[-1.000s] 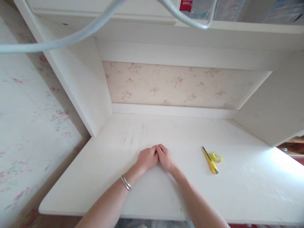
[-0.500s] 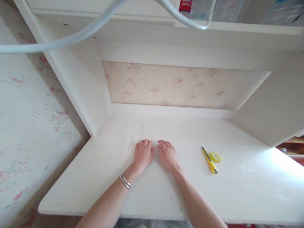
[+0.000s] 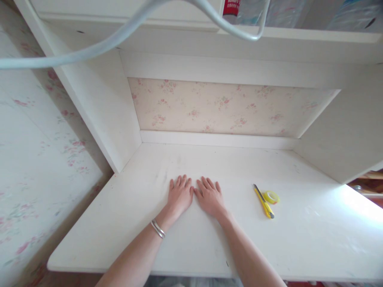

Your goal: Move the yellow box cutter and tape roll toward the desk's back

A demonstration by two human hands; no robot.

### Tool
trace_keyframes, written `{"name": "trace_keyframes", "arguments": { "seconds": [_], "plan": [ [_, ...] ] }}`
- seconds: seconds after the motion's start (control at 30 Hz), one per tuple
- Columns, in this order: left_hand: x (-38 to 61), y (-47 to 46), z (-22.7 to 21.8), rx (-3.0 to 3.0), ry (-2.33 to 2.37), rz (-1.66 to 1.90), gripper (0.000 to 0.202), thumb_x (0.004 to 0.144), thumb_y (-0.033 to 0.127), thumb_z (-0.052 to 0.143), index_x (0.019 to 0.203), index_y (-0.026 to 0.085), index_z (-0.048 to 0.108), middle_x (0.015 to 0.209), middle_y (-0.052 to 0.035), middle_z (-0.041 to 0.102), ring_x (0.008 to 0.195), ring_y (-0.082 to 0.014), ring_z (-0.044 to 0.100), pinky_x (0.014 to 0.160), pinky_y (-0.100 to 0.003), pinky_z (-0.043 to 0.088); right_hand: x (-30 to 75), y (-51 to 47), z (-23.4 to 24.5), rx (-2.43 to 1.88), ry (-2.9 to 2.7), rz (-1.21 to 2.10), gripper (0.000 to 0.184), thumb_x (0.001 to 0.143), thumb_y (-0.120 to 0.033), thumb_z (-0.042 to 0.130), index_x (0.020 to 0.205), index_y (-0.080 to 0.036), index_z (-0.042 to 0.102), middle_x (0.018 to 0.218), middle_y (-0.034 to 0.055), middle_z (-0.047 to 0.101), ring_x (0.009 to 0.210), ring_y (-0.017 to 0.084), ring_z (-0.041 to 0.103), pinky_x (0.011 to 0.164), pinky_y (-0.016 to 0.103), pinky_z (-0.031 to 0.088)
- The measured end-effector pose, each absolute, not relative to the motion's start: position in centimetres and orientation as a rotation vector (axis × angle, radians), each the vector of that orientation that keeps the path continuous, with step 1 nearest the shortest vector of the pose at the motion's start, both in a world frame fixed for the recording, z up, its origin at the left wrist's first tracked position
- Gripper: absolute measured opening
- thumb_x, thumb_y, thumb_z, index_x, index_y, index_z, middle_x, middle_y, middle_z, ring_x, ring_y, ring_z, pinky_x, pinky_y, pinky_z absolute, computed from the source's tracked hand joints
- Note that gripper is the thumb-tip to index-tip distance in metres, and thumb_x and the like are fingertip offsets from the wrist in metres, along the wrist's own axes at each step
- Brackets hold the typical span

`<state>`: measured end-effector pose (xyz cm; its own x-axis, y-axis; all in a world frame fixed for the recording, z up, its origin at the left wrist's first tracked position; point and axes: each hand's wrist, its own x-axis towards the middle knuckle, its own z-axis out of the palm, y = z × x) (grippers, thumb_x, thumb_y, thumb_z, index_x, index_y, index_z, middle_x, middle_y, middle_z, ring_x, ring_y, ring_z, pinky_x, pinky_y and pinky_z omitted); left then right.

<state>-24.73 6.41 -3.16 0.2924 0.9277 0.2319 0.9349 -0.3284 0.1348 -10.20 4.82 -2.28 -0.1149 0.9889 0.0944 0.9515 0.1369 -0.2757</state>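
Observation:
My left hand (image 3: 180, 194) lies palm down on the white desk (image 3: 119, 223), fingers spread and holding nothing. Two silver bangles (image 3: 158, 228) circle that wrist. Beside it, my right hand (image 3: 210, 195) rests flat in the same way, open, with its thumb close to the left thumb. To the right of my right hand lies a yellow utility knife (image 3: 264, 203), its dark tip pointing away from me. A roll of yellow tape (image 3: 271, 197) lies flat against or just beside the knife's right side; I cannot tell whether they touch.
White side panels stand at the left (image 3: 89, 95) and right (image 3: 341, 131) of the desk. A shelf (image 3: 239, 50) spans overhead, with a red-labelled container (image 3: 231, 8) on it. A pale curved tube (image 3: 119, 38) crosses the top of the view. Floral wallpaper (image 3: 215, 107) shows behind.
The fingers of both my hands have spread apart and flattened on the desk. My thumbs are now closer together. The knife and tape have stayed in place.

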Motion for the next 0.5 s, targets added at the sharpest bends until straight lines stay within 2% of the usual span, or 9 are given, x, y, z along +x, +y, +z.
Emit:
{"name": "trace_keyframes", "arguments": {
  "seconds": [0.5],
  "plan": [
    [-24.60,6.31,-2.66,-2.527,-1.844,-0.380,0.044,0.094,0.036,0.027,0.133,0.024,0.043,0.144,-0.0067,0.035,0.133,-0.0265,0.027,0.108,-0.052,0.018,-10.20,4.79,-2.34,-1.909,-2.164,0.212,0.052,0.092,-0.049,0.023,0.135,-0.025,0.040,0.146,0.0053,0.031,0.135,0.024,0.022,0.108,0.047,0.008]
  ]
}}
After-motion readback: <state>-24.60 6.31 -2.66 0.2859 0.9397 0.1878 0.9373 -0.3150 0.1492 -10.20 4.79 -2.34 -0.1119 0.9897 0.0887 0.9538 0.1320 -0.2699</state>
